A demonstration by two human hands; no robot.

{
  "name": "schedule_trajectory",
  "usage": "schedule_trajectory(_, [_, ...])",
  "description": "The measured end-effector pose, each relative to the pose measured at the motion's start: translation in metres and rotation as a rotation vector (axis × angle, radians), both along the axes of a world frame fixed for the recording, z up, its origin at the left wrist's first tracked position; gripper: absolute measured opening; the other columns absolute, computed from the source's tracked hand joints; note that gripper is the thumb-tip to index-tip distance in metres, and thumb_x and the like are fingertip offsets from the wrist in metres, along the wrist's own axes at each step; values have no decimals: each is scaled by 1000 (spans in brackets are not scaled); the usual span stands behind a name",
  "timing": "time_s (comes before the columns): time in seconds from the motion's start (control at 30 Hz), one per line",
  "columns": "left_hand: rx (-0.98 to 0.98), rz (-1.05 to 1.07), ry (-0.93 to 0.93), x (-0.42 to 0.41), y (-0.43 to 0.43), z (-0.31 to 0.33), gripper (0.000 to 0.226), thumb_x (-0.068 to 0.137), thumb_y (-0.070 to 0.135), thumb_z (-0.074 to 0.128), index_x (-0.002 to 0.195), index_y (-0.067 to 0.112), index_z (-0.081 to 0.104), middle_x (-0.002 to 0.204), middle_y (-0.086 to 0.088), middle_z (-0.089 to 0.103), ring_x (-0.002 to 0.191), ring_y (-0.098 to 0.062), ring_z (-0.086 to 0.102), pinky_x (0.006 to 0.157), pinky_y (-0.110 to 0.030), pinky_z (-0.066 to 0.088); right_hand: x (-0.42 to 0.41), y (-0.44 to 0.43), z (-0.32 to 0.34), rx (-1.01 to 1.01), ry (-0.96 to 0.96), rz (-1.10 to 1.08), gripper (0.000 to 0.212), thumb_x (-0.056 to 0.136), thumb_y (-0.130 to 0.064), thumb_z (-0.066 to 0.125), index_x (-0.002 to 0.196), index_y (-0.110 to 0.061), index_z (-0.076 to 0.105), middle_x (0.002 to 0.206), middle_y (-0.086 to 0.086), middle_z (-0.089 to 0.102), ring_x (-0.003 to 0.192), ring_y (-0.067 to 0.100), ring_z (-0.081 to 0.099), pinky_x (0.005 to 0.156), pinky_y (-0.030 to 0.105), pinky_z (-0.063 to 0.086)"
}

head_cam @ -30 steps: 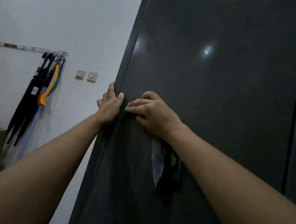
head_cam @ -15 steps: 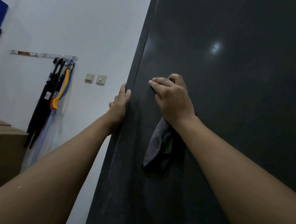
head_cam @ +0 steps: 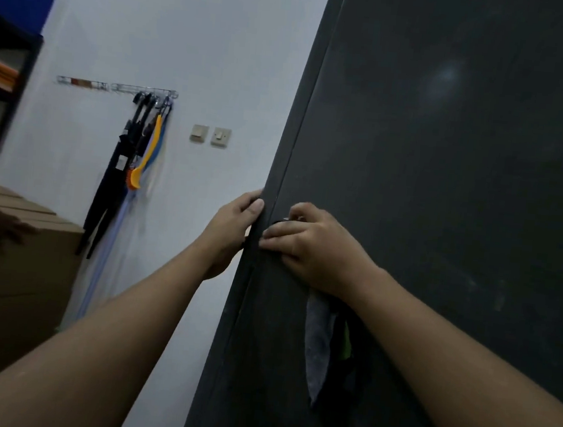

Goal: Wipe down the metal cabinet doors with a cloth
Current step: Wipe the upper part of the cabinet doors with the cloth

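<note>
My left hand [head_cam: 233, 232] grips the left edge of the dark metal cabinet door [head_cam: 447, 195]: the fingers are curled round the side of it and the thumb lies flat on the narrow front strip. My right hand [head_cam: 314, 251] is just beside it, on the face of the door, with only that narrow strip between the two hands. The fingers of the right hand are bent and close together, and they press a cloth [head_cam: 318, 347] against the metal. Most of the cloth is hidden under my palm. A grey part of it hangs down below my wrist and lies against the door, with a small bright green patch and a darker fold beside it. The door surface is dull and a pale spot of light shows on it higher up. To the left of the cabinet is a white wall [head_cam: 192, 50] with two switches [head_cam: 211, 135]. Further left a metal rail [head_cam: 144, 90] carries dark long things and an orange brush [head_cam: 143, 165]. In the lower left corner are cardboard boxes [head_cam: 19, 277], and the hand of another person [head_cam: 0, 224] rests on top of them. Behind the boxes stands a dark shelf [head_cam: 6, 111], partly cut off by the edge of the view.
</note>
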State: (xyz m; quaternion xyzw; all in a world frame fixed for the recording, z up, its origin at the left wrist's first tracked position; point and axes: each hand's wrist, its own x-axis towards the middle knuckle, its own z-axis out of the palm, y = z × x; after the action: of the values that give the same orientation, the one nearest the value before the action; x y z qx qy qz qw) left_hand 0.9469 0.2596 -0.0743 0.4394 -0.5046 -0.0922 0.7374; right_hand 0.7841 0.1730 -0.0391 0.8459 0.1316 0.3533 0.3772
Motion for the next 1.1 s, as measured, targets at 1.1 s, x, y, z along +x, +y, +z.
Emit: schedule_trajectory(1.1, [152,390,-68,-65,41,-53,25,93,25,66,114,25,52,105,5,63,99,-14,63,82,-33,57,0,32,-28,551,-31,-212,34,90,-12,68,121,-28,70,116,-6,72,101,22,58,87,37,47])
